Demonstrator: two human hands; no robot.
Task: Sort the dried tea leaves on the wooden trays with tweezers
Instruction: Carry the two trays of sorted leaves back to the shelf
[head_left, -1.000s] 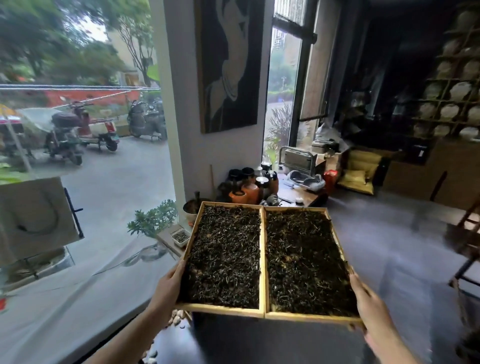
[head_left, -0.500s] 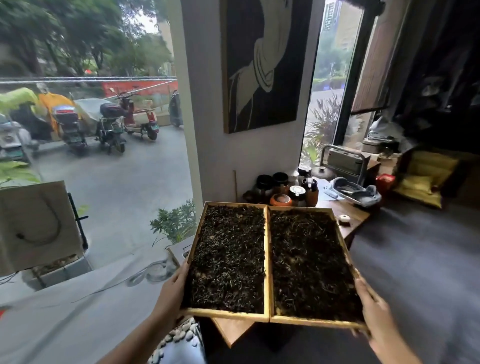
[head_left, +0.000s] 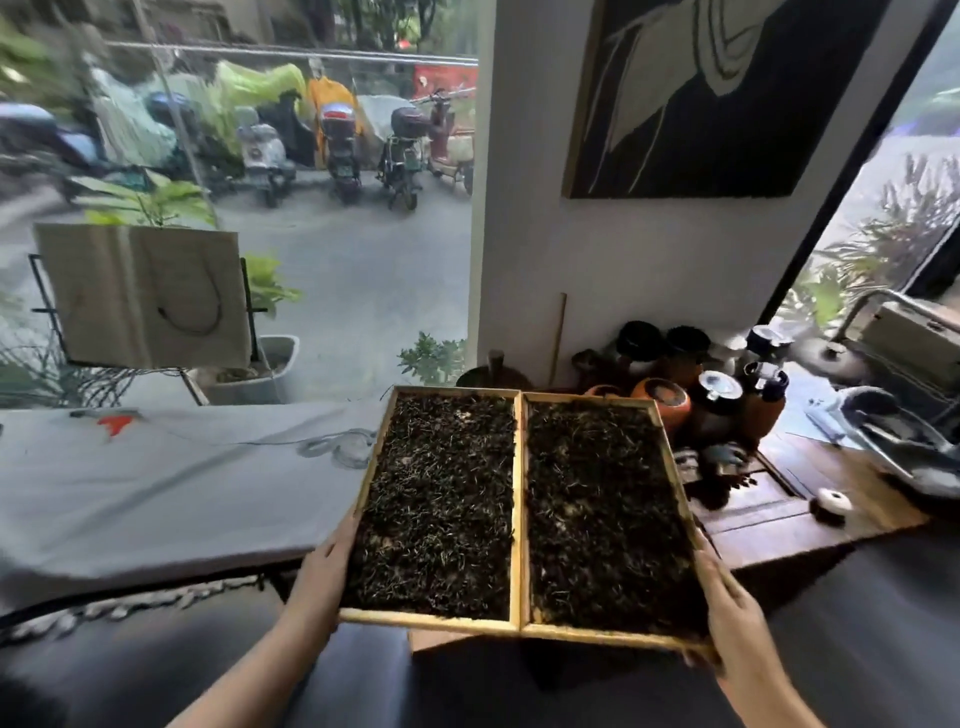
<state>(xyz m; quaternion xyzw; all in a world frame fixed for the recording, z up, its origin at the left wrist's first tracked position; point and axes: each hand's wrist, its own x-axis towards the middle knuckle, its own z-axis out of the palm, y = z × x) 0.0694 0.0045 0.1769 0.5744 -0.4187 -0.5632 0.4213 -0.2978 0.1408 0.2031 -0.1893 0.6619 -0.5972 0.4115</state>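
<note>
Swung left toward the grey cloth (head_left: 156, 493), both trays (head_left: 519, 519) stay gripped by left hand (head_left: 322, 577) and right hand (head_left: 732, 613), fingers hidden beneath.

1. My left hand (head_left: 324, 571) grips the left edge of the wooden trays (head_left: 519, 519), thumb on top of the rim.
2. My right hand (head_left: 730, 608) holds the right edge near the front corner, fingers curled underneath.
3. Both forearms reach forward, bare.

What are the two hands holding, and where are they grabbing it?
The two wooden trays of tea leaves, carried side by side. The left hand grips the left tray's outer edge, the right hand the right tray's outer edge, near the front corners.
</note>
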